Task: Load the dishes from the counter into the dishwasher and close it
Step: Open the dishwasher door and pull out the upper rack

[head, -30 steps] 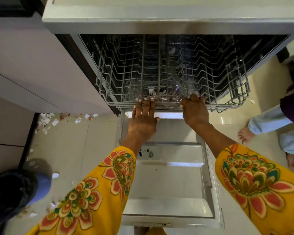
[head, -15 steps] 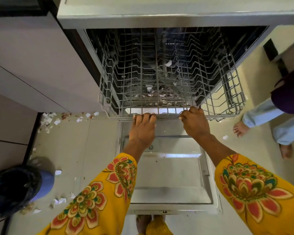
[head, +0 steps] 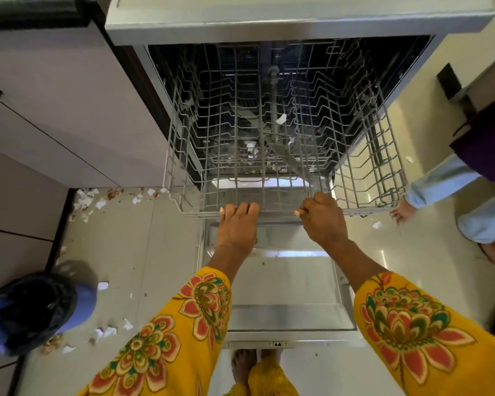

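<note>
Left hand: fingers curled over the front rail of the upper rack, gripping it. Right hand: closed around the same rail, just beside the left. Rack: wire, no dishes in it, drawn out above the lowered dishwasher door; both hands at its near edge.

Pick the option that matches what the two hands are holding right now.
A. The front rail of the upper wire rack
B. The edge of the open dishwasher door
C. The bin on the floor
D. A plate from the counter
A: the left hand and the right hand both grip the front rail of the upper wire rack, above the dishwasher door.
</note>
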Motion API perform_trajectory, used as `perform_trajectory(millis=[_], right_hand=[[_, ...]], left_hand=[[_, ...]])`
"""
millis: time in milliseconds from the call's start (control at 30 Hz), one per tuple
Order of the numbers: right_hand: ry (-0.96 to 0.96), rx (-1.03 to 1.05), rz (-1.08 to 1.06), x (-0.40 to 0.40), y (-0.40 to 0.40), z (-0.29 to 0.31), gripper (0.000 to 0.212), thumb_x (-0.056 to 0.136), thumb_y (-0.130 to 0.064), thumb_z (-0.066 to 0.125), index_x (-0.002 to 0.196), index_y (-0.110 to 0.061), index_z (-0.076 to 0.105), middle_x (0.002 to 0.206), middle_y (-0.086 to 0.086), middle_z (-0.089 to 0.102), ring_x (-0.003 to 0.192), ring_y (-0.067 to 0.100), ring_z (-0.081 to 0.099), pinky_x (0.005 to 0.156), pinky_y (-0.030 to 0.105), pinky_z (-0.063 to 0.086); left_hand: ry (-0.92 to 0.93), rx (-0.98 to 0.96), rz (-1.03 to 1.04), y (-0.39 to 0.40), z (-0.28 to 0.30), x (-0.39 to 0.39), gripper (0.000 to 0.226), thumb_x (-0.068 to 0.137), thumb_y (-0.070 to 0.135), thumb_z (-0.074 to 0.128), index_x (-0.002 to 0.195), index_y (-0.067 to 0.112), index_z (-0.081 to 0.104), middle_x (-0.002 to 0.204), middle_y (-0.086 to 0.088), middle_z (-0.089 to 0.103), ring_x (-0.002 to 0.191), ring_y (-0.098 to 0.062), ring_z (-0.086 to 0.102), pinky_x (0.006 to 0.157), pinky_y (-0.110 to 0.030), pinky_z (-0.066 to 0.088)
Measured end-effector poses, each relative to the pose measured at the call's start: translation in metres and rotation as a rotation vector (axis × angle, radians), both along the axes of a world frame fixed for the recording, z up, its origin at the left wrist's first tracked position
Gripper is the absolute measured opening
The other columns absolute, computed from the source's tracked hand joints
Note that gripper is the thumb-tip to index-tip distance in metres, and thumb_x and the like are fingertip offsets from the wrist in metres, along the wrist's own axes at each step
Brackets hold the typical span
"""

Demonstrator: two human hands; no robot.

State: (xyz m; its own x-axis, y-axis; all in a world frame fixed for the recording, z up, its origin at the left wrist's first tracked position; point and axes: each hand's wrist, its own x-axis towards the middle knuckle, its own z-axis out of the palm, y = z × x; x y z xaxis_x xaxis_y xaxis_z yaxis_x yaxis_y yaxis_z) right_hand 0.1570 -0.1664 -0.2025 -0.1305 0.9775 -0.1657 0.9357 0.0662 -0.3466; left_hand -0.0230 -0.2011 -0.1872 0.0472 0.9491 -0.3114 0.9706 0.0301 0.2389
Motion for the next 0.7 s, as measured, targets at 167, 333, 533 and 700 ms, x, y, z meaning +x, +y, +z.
perform_trajectory(millis=[167,333,533,700], right_hand=[[0.057,0.041,-0.026,-0.006,-0.022,-0.001,0.014,0.087,-0.015,0.064,0.090,-0.003,0.071,0.090,0.016,0.060,0.089,0.037,0.056,0.077,0.044,0.051],[0.038,-0.011,-0.019,0.000,-0.026,0.002,0.020,0.092,-0.021,0.057,0.097,-0.004,0.068,0.097,0.013,0.059,0.094,0.033,0.054,0.077,0.037,0.045],[0.005,-0.027,-0.003,0.003,-0.031,0.004,0.021,0.092,-0.023,0.057,0.098,-0.006,0.068,0.099,0.012,0.059,0.095,0.032,0.054,0.077,0.036,0.045],[-0.043,-0.052,0.053,0.004,-0.034,0.009,0.025,0.094,-0.025,0.053,0.104,-0.006,0.066,0.104,0.012,0.060,0.097,0.032,0.054,0.081,0.037,0.046]], left_hand=[[0.017,0.001,0.001,-0.017,-0.002,-0.005,0.039,0.092,0.005,0.041,0.130,0.013,0.040,0.130,-0.007,0.045,0.121,-0.031,0.034,0.108,-0.042,0.029],[-0.010,-0.018,-0.010,-0.021,0.001,-0.004,0.031,0.094,0.009,0.042,0.125,0.012,0.042,0.127,-0.008,0.048,0.118,-0.031,0.036,0.102,-0.040,0.032],[-0.036,-0.024,-0.017,-0.027,0.002,-0.005,0.031,0.095,0.008,0.037,0.125,0.012,0.044,0.127,-0.008,0.050,0.116,-0.031,0.038,0.098,-0.039,0.033],[-0.054,-0.045,-0.027,-0.033,0.004,-0.006,0.034,0.097,0.009,0.032,0.128,0.013,0.043,0.129,-0.008,0.050,0.115,-0.029,0.038,0.097,-0.036,0.033]])
